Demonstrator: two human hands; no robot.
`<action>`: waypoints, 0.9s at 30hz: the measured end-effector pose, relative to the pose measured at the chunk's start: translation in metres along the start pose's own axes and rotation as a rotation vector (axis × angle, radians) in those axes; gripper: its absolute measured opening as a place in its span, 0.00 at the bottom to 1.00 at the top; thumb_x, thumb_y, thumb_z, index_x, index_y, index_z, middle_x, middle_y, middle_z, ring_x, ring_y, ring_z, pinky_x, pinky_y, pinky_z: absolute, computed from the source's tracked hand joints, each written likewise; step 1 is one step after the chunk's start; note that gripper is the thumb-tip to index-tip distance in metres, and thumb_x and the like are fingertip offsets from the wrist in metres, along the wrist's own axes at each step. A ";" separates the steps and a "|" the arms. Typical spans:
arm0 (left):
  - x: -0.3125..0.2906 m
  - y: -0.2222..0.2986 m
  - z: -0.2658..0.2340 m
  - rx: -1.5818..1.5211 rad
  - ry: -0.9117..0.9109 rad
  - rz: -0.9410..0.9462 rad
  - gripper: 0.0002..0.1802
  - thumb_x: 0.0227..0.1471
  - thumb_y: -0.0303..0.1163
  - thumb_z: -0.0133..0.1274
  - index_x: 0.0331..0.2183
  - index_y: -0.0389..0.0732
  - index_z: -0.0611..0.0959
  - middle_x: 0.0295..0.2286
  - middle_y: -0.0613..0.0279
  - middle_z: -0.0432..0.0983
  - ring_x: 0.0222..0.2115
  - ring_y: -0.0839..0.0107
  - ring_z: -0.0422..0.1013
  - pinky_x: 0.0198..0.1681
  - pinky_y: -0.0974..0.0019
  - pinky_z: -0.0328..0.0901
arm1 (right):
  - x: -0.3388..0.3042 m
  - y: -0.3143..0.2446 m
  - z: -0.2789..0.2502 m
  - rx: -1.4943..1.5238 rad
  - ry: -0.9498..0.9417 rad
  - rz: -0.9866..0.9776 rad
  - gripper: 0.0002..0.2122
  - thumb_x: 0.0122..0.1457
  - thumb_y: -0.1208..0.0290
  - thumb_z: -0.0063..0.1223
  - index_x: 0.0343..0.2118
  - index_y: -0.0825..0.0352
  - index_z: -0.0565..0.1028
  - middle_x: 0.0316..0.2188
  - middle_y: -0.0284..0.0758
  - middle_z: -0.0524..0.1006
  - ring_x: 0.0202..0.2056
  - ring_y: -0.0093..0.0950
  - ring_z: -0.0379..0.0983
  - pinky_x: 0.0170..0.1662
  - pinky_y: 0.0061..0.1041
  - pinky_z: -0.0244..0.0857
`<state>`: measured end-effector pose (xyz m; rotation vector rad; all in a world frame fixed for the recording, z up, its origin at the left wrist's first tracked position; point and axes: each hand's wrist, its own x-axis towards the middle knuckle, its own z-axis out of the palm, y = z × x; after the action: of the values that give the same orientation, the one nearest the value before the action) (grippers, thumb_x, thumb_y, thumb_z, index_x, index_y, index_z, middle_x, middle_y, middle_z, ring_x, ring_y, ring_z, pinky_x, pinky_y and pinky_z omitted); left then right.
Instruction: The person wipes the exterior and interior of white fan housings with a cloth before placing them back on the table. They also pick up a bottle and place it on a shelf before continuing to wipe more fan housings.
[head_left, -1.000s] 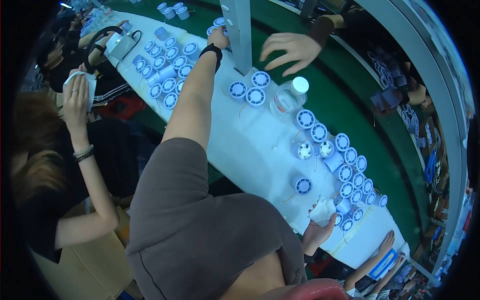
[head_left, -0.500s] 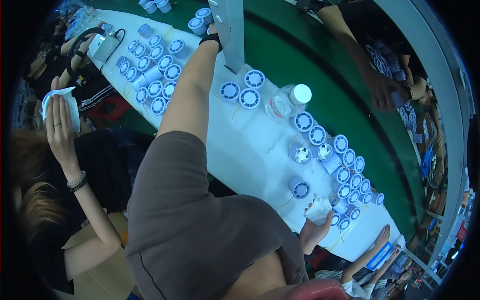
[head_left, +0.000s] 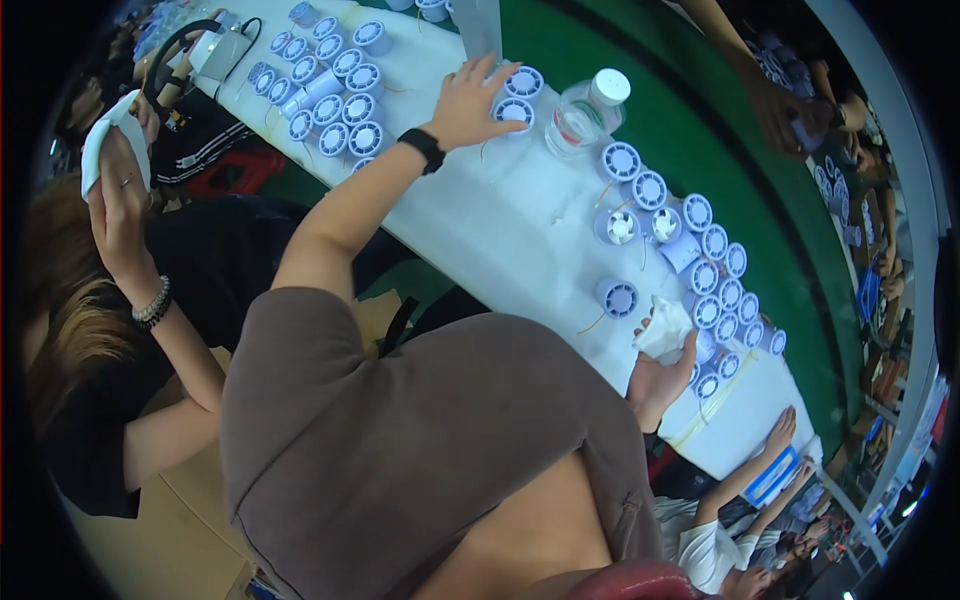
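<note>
My left hand (head_left: 468,105), with a black band at the wrist, reaches over the table with its fingers spread. Its fingers lie at a pair of white fan cylinders with slotted round tops, the farther cylinder (head_left: 524,82) and the nearer cylinder (head_left: 513,114); the hand hides whatever is beneath it. In my right hand (head_left: 660,385) is a crumpled white cloth (head_left: 665,330), held between thumb and fingers. Beside the cloth, a lone fan cylinder (head_left: 618,298) stands with a thin wire trailing from it. Two cylinders nearby show white fan blades (head_left: 621,228).
A clear bottle (head_left: 578,122) with a white cap stands by the green conveyor (head_left: 660,80). More cylinders (head_left: 705,277) crowd the table's right part, others (head_left: 326,110) its left. A metal post (head_left: 482,30) rises at the edge. A co-worker's hand (head_left: 118,180) holds white material.
My left hand has come back from cylinders at the conveyor behind the post to the small group on the table. My right hand still holds the cloth. The whole view has shifted.
</note>
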<state>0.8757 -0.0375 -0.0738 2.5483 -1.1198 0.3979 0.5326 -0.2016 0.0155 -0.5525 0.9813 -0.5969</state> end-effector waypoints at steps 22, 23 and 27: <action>0.025 0.000 0.027 -0.053 -0.423 0.166 0.33 0.26 0.49 0.51 0.41 0.51 0.71 0.50 0.46 0.45 0.37 0.49 0.65 0.40 0.61 0.62 | -0.055 0.003 -0.027 0.002 0.092 -0.185 0.18 0.56 0.62 0.29 0.42 0.73 0.62 0.35 0.44 0.69 0.32 0.33 0.67 0.35 0.28 0.60; 0.023 0.000 0.026 -0.053 -0.399 0.161 0.32 0.26 0.48 0.52 0.40 0.50 0.72 0.50 0.45 0.46 0.35 0.49 0.66 0.40 0.61 0.62 | -0.056 0.004 -0.026 0.004 0.099 -0.186 0.18 0.56 0.62 0.29 0.42 0.73 0.62 0.34 0.44 0.69 0.31 0.33 0.67 0.34 0.28 0.60; 0.014 0.000 0.005 -0.080 -0.328 0.115 0.30 0.25 0.47 0.53 0.38 0.49 0.74 0.49 0.42 0.46 0.32 0.49 0.68 0.38 0.62 0.63 | -0.062 0.005 -0.028 0.003 0.063 -0.197 0.18 0.56 0.62 0.30 0.41 0.73 0.62 0.34 0.43 0.69 0.31 0.33 0.67 0.34 0.28 0.60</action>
<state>0.8852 -0.0488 -0.0726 2.5459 -1.3695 -0.0426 0.4824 -0.1600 0.0357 -0.6355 0.9916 -0.7951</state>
